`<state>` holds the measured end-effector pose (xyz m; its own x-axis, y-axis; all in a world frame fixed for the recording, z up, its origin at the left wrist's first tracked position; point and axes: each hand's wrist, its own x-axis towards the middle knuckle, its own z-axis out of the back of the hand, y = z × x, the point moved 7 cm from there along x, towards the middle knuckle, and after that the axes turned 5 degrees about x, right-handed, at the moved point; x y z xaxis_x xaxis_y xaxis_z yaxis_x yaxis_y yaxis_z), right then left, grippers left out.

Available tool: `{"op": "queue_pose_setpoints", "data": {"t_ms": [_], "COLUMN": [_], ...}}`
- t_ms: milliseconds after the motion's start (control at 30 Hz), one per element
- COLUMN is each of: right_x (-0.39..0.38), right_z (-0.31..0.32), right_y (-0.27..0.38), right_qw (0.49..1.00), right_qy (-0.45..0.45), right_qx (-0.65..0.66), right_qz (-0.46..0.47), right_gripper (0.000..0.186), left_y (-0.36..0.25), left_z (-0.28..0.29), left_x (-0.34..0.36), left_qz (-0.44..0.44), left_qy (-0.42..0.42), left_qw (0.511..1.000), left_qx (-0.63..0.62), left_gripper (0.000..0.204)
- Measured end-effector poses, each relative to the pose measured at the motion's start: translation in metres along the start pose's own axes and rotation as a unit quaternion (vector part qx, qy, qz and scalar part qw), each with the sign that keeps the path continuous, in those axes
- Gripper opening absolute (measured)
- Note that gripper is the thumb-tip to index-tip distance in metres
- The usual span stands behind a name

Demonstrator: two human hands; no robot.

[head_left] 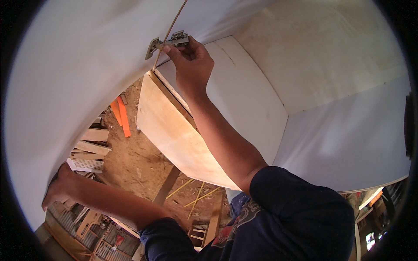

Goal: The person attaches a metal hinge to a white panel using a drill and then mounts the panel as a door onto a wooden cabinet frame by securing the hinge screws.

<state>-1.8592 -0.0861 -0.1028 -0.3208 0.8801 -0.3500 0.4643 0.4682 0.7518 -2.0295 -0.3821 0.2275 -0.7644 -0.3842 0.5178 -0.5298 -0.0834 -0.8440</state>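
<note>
A metal cabinet hinge [177, 40] spans the joint between a white door panel [78, 74] on the left and the white side wall of a cabinet. Its cup plate sits on the door side, its arm on the cabinet side. My right hand [193, 65] is closed on the hinge arm, thumb on the near side; its other fingers are partly hidden. Low on the left, my left hand [59, 186] grips the outer edge of the door panel, its fingertips hidden by the panel.
The white-lined cabinet [244, 82] lies open on the right, with a pale wooden front board [174, 135] along its near edge. On the dirt floor [130, 161] are orange strips [123, 115] and stacked wood offcuts [92, 141]. Yellow strips [196, 195] lie nearer my body.
</note>
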Motion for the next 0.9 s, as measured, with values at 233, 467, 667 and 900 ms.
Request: {"op": "queue_pose_setpoints", "data": {"t_ms": [233,467,667,900], "right_x": [-0.002,-0.010,-0.016,-0.012], "right_z": [-0.005,-0.014,-0.016,-0.015], "right_y": [0.007,0.005,-0.001,-0.001], "right_qw": [1.000,0.993,0.998,0.996], "right_qy": [-0.017,0.007,-0.002,0.013], "right_qx": [-0.008,-0.118,-0.010,0.038], "right_qz": [0.003,-0.025,0.056,0.084], "right_gripper": [0.045,0.077,0.075,0.075], "left_y": [-0.005,0.005,0.000,-0.004], "left_z": [-0.004,0.013,0.010,0.005], "left_x": [-0.010,0.011,-0.001,0.009], "left_qz": [-0.011,0.000,-0.008,-0.023], "left_qy": [-0.008,-0.026,-0.009,0.019], "left_qw": [1.000,1.000,1.000,0.999], "left_qx": [0.012,-0.009,0.009,0.030], "left_gripper": [0.120,0.120,0.120,0.116]}}
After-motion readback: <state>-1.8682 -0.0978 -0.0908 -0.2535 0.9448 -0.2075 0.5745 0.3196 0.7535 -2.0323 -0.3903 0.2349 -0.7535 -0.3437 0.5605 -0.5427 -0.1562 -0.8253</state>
